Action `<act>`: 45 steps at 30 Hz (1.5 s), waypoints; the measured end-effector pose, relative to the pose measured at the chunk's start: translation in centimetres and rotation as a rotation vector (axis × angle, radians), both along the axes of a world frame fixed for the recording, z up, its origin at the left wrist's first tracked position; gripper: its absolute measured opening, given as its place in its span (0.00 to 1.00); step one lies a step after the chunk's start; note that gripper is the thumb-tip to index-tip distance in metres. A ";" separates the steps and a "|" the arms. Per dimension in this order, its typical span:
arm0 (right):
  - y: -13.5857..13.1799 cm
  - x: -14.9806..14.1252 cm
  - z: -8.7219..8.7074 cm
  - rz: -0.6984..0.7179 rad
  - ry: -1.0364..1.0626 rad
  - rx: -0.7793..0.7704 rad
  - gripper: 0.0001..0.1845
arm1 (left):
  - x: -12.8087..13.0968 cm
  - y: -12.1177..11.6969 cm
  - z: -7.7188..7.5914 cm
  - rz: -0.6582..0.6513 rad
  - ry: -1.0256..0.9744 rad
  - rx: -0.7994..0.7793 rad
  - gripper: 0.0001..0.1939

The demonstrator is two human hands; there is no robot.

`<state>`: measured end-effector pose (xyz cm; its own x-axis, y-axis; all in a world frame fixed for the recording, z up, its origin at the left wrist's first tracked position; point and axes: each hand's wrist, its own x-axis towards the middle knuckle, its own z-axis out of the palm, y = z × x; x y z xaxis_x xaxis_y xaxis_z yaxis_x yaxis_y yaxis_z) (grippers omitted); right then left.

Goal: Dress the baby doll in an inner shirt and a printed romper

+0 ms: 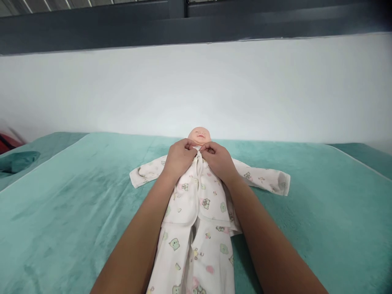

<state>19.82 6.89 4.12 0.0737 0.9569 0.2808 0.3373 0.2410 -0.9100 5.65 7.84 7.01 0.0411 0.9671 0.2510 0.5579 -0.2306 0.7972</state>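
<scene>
A baby doll (199, 134) lies on its back, its head toward the wall. It wears a white baby jacket (186, 204) printed with small green and pink animals, and matching trousers (211, 257). The sleeves spread out to both sides. At the neckline, my left hand (180, 158) pinches one front edge of the jacket. Close beside it, my right hand (219, 160) pinches the other edge, the fingertips of both hands almost touching under the doll's chin. Below them the front edges hang close together and part at the hem. Whatever fastener lies between my fingertips is hidden.
A teal plush blanket (92, 204) covers the surface beneath the doll. Behind it rises a white wall (196, 90) with a dark window frame (122, 24) above. A red object (9, 143) shows at the far left edge.
</scene>
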 end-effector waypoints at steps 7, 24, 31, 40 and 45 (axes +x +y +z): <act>-0.2 0.0 0.0 -0.023 -0.050 0.115 0.04 | -0.2 -0.5 0.7 -0.080 -0.014 -0.045 0.12; -0.3 -0.2 -0.7 -0.053 -0.003 0.207 0.12 | -0.7 -0.8 1.0 -0.105 -0.404 -0.219 0.06; -0.6 -0.4 -0.9 -0.071 -0.001 0.189 0.14 | -0.8 -0.7 1.1 -0.165 -0.401 -0.233 0.12; -1.1 -0.2 0.3 -0.050 -0.129 0.062 0.13 | -0.6 0.0 0.3 0.016 -0.055 -0.027 0.06; -2.4 0.7 2.4 0.058 -0.102 -0.125 0.11 | -0.5 -1.2 0.6 0.054 -0.168 0.014 0.06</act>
